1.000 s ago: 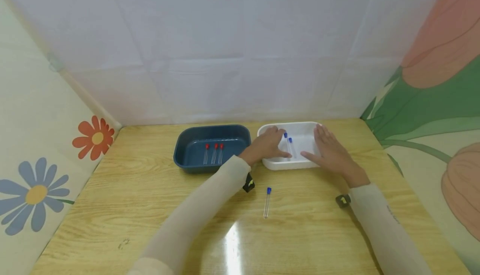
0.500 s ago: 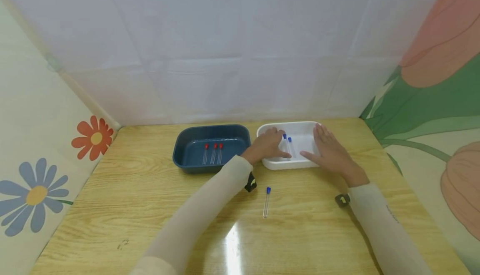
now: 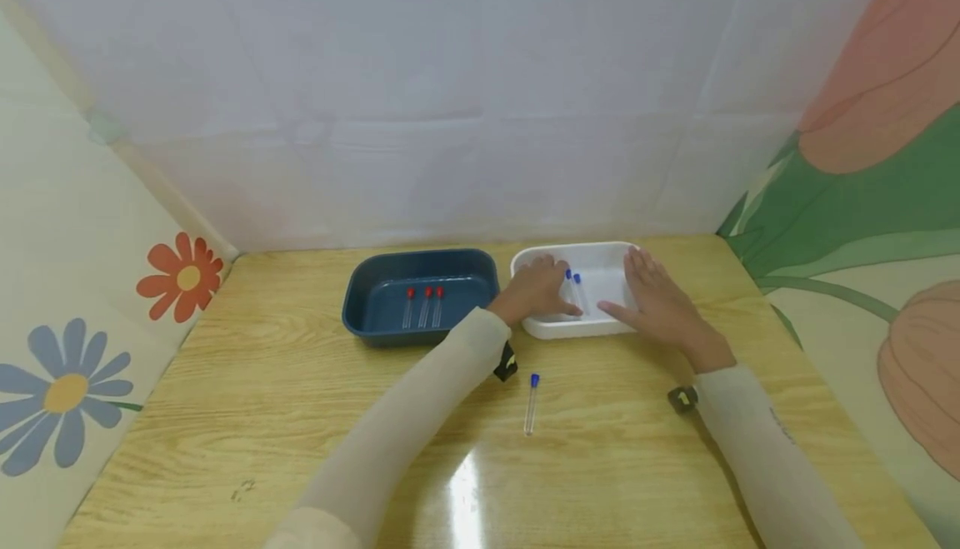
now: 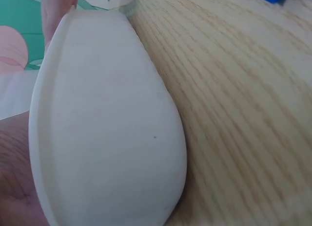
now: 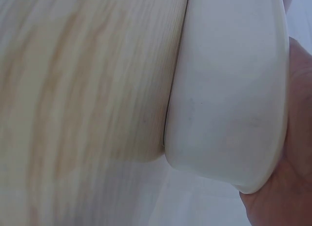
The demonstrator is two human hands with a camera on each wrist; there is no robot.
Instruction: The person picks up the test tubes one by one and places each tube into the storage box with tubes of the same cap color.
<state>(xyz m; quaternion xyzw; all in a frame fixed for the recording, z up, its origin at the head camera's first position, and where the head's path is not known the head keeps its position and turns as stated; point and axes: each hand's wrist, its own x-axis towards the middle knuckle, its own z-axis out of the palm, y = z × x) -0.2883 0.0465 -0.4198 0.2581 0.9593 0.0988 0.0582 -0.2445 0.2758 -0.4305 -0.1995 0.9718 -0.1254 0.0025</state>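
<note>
My left hand reaches over the left end of a white tray, its index fingertip close to a blue cap. Whether they touch I cannot tell. Two clear tubes with blue caps lie side by side in that tray, their lower parts beside my left thumb. Along the tray's right end rests my right hand, fingers straight and thumb spread over the front rim. Both wrist views show the tray's outer wall, with a palm behind its rim. Another blue-capped tube lies on the table in front.
Left of the white tray stands a dark blue tray holding three clear tubes with red caps. Both trays sit near the back of the wooden table, before a white sheet. Flower-printed panels flank the table.
The left blue-capped tube in the white tray has shifted slightly toward me, its cap nearer level with its neighbour's. Both hands keep nearly the same place; the view has drifted a little.
</note>
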